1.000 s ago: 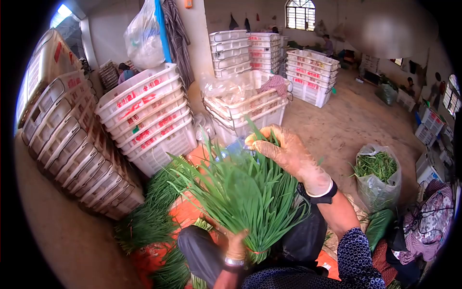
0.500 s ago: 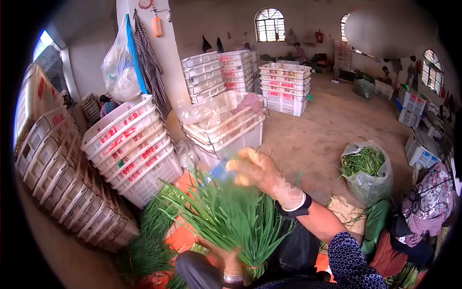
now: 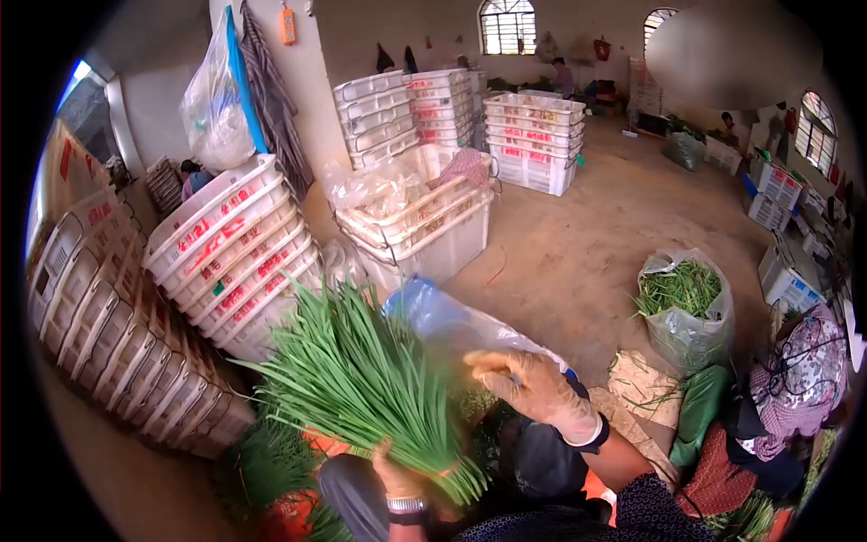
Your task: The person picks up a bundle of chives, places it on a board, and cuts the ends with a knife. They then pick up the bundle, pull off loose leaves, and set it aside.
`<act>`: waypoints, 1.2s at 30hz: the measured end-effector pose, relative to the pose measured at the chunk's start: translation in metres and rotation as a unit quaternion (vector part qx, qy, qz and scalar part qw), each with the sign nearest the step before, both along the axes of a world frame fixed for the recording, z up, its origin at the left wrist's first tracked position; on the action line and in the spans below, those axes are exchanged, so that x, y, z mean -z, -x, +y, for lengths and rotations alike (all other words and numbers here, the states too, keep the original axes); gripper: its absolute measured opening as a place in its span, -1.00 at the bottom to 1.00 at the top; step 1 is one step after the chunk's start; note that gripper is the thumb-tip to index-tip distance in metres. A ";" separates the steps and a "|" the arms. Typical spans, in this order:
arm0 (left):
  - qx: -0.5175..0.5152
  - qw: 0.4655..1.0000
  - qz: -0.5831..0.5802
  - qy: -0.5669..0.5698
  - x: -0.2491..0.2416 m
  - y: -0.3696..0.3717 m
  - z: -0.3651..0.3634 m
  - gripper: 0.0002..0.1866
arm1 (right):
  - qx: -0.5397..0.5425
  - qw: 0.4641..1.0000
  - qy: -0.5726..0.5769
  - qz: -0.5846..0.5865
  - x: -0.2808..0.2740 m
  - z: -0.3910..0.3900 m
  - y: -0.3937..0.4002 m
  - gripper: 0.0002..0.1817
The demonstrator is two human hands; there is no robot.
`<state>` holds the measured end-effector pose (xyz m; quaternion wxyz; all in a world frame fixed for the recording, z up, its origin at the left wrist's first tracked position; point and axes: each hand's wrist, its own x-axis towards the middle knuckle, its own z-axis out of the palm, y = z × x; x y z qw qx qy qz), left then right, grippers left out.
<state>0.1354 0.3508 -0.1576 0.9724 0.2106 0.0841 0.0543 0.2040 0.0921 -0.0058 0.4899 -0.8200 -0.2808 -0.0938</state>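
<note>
My left hand (image 3: 394,473), with a metal-banded watch at the wrist, is closed around the lower part of a bundle of garlic chives (image 3: 361,366). Long green leaves fan out up and to the left, and an orange band (image 3: 446,471) circles the bundle near its cut ends. To the right of the leaves is my right hand (image 3: 540,394) in a thin pale glove, held in the air. Its fingers are bent but apart, and I see nothing between them. More loose chives (image 3: 262,465) lie on the floor at the lower left.
Stacked white crates (image 3: 237,239) rise on the left, with another crate (image 3: 424,239) holding plastic bags ahead. A blue-edged plastic sheet (image 3: 452,316) lies beyond my hands. On the right are a clear bag of green trimmings (image 3: 684,303) and a seated person (image 3: 799,379) in patterned headwear.
My right hand has moved down and right, away from the leaf tips. The chive bundle has swung left in my left hand, uncovering the plastic sheet. The view has tilted slightly downward.
</note>
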 end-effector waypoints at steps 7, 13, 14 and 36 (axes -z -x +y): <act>-0.070 0.996 0.012 0.059 -0.007 -0.009 0.003 -0.33 | -0.071 0.945 0.052 0.314 0.117 0.004 0.042 -0.38; -0.058 0.996 0.024 0.067 -0.007 -0.008 -0.004 -0.38 | -0.124 0.930 0.009 0.345 0.096 0.020 0.046 -0.18; -0.074 0.995 0.026 0.053 -0.004 -0.009 -0.005 -0.38 | -0.151 0.928 -0.049 0.338 0.134 0.020 0.038 -0.09; -0.181 0.977 0.090 -0.069 0.035 -0.026 -0.012 -0.40 | -0.029 0.973 0.053 0.223 0.139 0.041 0.074 0.49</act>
